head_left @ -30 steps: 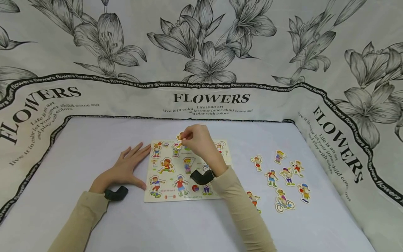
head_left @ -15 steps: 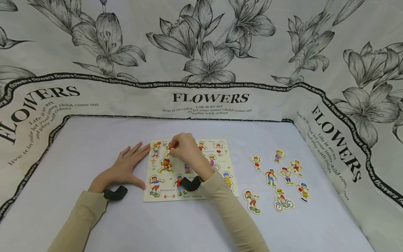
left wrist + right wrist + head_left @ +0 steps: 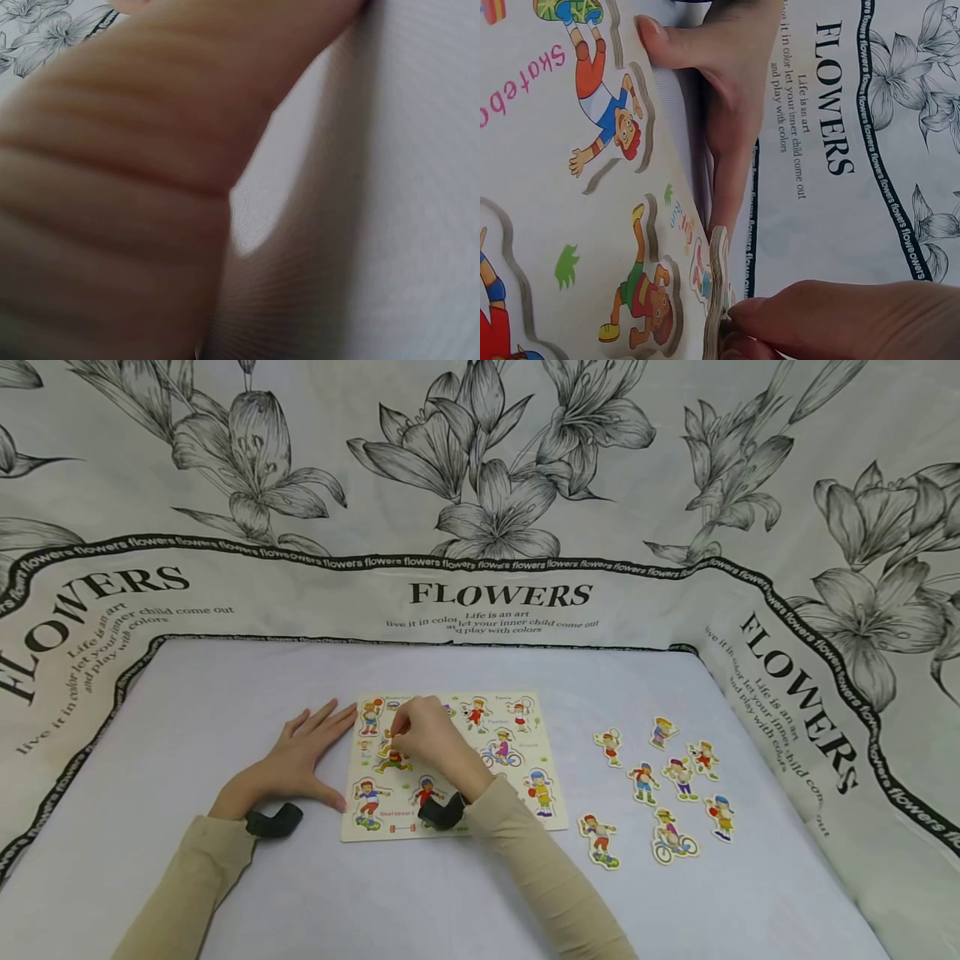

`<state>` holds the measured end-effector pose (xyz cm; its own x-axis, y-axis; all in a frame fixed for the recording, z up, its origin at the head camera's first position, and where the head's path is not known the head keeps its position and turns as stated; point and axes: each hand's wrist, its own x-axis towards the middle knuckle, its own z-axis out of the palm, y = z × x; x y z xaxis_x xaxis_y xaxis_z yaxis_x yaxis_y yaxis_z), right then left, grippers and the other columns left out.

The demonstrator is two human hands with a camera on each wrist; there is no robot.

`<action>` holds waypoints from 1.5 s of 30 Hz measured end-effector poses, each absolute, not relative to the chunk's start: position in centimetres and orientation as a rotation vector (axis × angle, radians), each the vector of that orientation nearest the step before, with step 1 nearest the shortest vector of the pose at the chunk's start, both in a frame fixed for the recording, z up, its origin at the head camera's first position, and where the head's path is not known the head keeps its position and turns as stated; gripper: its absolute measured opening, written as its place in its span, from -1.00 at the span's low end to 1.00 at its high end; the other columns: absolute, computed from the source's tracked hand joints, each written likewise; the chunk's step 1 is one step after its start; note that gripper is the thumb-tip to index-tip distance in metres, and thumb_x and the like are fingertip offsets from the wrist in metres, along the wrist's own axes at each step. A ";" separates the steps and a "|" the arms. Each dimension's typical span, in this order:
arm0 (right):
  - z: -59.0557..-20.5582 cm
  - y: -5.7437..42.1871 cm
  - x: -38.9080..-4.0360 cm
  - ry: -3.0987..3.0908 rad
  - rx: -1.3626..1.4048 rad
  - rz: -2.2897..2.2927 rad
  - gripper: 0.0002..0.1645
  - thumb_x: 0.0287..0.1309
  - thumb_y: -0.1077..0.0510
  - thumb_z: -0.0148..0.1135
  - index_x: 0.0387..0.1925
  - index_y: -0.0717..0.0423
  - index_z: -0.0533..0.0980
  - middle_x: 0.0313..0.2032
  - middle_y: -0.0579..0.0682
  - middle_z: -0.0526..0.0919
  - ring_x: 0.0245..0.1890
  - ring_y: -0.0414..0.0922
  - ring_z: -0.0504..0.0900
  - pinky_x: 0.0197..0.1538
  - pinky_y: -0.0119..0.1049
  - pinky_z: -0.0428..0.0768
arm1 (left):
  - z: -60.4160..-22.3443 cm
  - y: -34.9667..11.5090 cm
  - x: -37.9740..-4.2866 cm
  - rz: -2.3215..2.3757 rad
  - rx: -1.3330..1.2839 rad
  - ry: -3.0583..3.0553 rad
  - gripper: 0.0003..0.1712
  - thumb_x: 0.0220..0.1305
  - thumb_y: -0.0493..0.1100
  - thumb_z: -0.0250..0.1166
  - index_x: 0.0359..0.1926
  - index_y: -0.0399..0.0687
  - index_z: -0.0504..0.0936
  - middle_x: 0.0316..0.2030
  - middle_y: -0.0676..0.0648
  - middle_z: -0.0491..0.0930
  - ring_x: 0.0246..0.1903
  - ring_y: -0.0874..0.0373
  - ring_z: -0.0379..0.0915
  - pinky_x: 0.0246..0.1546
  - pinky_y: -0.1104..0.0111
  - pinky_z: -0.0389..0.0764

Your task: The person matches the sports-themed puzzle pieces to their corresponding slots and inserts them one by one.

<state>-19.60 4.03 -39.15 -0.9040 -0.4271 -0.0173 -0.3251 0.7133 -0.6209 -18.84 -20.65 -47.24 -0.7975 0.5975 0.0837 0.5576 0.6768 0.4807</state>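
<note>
My right hand (image 3: 431, 735) pinches a puzzle piece (image 3: 717, 292) between thumb and fingers, over the left part of the puzzle board (image 3: 536, 735). The piece stands nearly edge-on in the right wrist view, so its printed face is mostly hidden. Close by it is the board's recess with a running child (image 3: 649, 292). My left hand (image 3: 296, 764) lies with fingers spread on the cloth, fingertips and thumb right at the board's left edge. In the right wrist view that left hand (image 3: 727, 90) shows beyond the board. Its wrist view is mostly filled by blurred skin.
Several loose puzzle pieces lie right of the board, among them a cyclist (image 3: 675, 837), a skateboarder (image 3: 598, 841) and a tennis player (image 3: 609, 747). A white cloth (image 3: 225, 693) covers the table. Flower-printed fabric (image 3: 502, 602) walls off the back and sides.
My right hand has moved left and closer to me with the puzzle piece, from the board's far middle to near the running child. My left hand has stayed in place.
</note>
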 end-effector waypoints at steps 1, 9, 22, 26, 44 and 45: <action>-39.2 4.0 -19.6 2.761 -0.617 -0.935 -0.93 0.02 0.35 0.39 -0.49 0.15 0.68 -0.51 -0.09 0.64 -0.52 -0.23 0.52 -0.45 -0.47 0.49 | -47.2 -20.6 -18.8 0.766 0.970 2.802 0.61 -0.41 0.57 0.49 0.57 -0.11 -0.01 0.56 -0.11 -0.08 0.53 -0.17 -0.40 0.39 -0.20 -0.32; -39.9 3.8 -19.5 2.731 -0.612 -0.920 -0.84 -0.02 0.33 0.44 -0.59 0.09 0.64 -0.61 -0.14 0.59 -0.54 -0.21 0.49 -0.47 -0.46 0.45 | -47.2 -20.6 -18.9 0.762 0.971 2.800 0.59 -0.37 0.55 0.49 0.56 -0.14 -0.01 0.56 -0.13 -0.08 0.53 -0.19 -0.39 0.39 -0.21 -0.32; -41.2 3.7 -19.6 2.709 -0.642 -0.925 -0.86 -0.02 0.34 0.44 -0.58 0.12 0.64 -0.58 -0.13 0.59 -0.55 -0.25 0.49 -0.47 -0.49 0.45 | -47.0 -20.4 -18.8 0.748 0.960 2.798 0.60 -0.37 0.57 0.49 0.56 -0.15 -0.01 0.56 -0.14 -0.08 0.53 -0.19 -0.39 0.39 -0.21 -0.31; -41.2 3.7 -19.5 2.686 -0.630 -0.929 -0.84 -0.01 0.34 0.44 -0.59 0.10 0.64 -0.58 -0.14 0.59 -0.56 -0.25 0.49 -0.47 -0.50 0.45 | -47.0 -20.5 -18.8 0.744 0.959 2.801 0.60 -0.38 0.57 0.49 0.56 -0.16 0.00 0.56 -0.14 -0.07 0.52 -0.19 -0.38 0.39 -0.21 -0.31; -41.4 3.7 -19.0 2.714 -0.691 -0.902 -0.89 0.02 0.39 0.35 -0.51 0.15 0.67 -0.49 -0.05 0.65 -0.52 -0.26 0.47 -0.43 -0.51 0.45 | -47.1 -20.6 -18.7 0.776 0.984 2.814 0.59 -0.39 0.56 0.49 0.55 -0.15 0.02 0.55 -0.14 -0.05 0.52 -0.21 -0.36 0.38 -0.22 -0.30; -41.4 3.7 -19.0 2.713 -0.699 -0.908 -0.89 0.02 0.39 0.35 -0.50 0.16 0.67 -0.48 -0.05 0.66 -0.51 -0.26 0.48 -0.43 -0.51 0.45 | -47.1 -20.6 -18.7 0.773 0.982 2.814 0.59 -0.39 0.56 0.50 0.55 -0.16 0.02 0.55 -0.14 -0.05 0.52 -0.22 -0.36 0.38 -0.22 -0.30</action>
